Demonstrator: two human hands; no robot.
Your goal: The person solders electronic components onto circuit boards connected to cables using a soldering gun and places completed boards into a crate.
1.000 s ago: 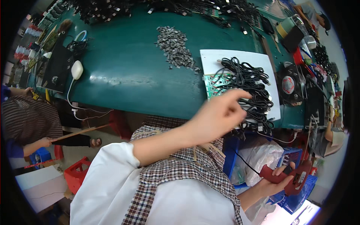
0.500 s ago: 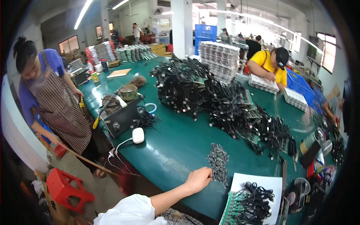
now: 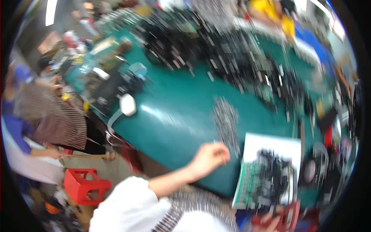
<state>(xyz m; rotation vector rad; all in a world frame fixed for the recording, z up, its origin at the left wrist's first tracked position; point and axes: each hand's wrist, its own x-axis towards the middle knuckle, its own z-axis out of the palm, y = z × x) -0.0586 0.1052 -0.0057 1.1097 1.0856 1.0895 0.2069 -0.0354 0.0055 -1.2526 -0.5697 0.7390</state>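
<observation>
My left hand (image 3: pixel 210 159) reaches over the green table, its fingers curled together at the near end of a pile of small grey parts (image 3: pixel 226 123). What the fingers hold, if anything, is too blurred to make out. At the lower right edge my right hand (image 3: pixel 271 223) shows in part, its fingers around a red object (image 3: pixel 289 217) whose kind I cannot tell. Just beyond it, green circuit boards with black cables (image 3: pixel 266 179) lie in a row on a white sheet (image 3: pixel 270 141).
A long heap of black cables (image 3: pixel 232 54) covers the table's far side. A white rounded device (image 3: pixel 127 104) sits by a dark box at left. A person in a striped apron (image 3: pixel 62 120) stands left, near a red stool (image 3: pixel 85 186). Someone in yellow (image 3: pixel 266 11) works across the table.
The view has tipped downward, so the table appears higher and is smeared. My right hand with the red object has come into view. My left hand stays near the grey pile.
</observation>
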